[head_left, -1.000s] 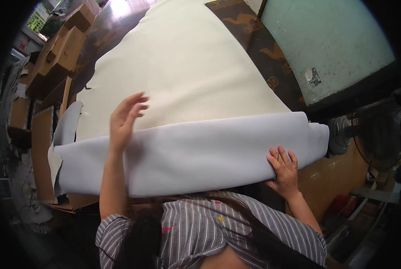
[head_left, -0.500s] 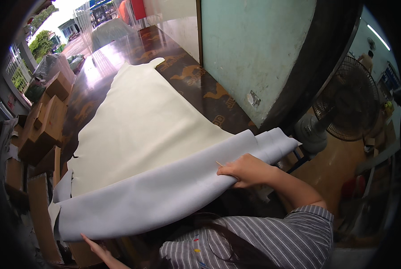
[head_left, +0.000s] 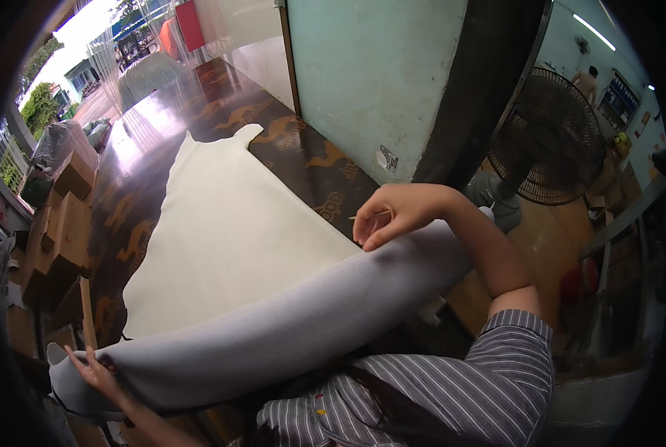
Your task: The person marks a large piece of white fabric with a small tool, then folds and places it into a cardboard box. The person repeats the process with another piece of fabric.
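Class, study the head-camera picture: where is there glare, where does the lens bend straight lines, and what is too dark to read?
Head view: daylight glares off the glossy table at upper left; the green wall edges bow toward the rim; black vignette rings the frame; the left hand on the grey roll sits in shadow, the right hand well lit.

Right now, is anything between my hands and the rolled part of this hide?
Nothing visible. The left hand grips the grey roll at its left end, and the right hand pinches its upper edge, a thin stick between its fingers.
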Tool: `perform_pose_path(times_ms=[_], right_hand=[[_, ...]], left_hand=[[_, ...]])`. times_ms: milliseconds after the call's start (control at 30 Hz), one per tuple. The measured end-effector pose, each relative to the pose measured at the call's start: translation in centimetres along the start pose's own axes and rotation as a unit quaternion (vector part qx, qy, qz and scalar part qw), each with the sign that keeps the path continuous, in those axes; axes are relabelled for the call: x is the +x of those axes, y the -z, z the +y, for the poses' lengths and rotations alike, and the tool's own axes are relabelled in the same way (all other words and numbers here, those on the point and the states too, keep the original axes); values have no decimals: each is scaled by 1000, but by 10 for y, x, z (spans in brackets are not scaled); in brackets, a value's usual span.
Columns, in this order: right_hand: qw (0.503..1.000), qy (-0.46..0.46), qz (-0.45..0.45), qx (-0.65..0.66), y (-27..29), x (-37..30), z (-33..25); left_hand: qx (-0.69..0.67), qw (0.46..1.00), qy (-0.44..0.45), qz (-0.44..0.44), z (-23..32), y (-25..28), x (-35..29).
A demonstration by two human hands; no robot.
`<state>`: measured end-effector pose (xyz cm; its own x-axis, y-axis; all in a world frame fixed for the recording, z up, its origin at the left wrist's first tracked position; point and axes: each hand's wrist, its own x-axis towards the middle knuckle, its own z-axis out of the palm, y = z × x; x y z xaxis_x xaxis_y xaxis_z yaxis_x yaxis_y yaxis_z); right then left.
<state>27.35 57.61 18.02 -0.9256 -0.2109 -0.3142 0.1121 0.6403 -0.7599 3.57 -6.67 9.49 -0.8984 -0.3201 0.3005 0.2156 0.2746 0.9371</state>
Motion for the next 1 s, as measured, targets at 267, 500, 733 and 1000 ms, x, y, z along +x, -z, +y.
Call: perform_pose_path(times_ms=[267, 500, 733, 1000], right_hand=[[904, -80, 419, -8, 5, 238, 141], [888, 66, 443, -105, -71, 288, 43], [869, 158, 467, 40, -108, 284, 44], [926, 13, 374, -53, -110, 311, 21]], left_hand=[[198, 927, -77, -309, -100, -200, 8], [24, 947, -51, -317, -111, -153, 24], [33, 929, -54, -363, -109, -165, 25], [83, 937, -56, -335, -118, -154, 37]])
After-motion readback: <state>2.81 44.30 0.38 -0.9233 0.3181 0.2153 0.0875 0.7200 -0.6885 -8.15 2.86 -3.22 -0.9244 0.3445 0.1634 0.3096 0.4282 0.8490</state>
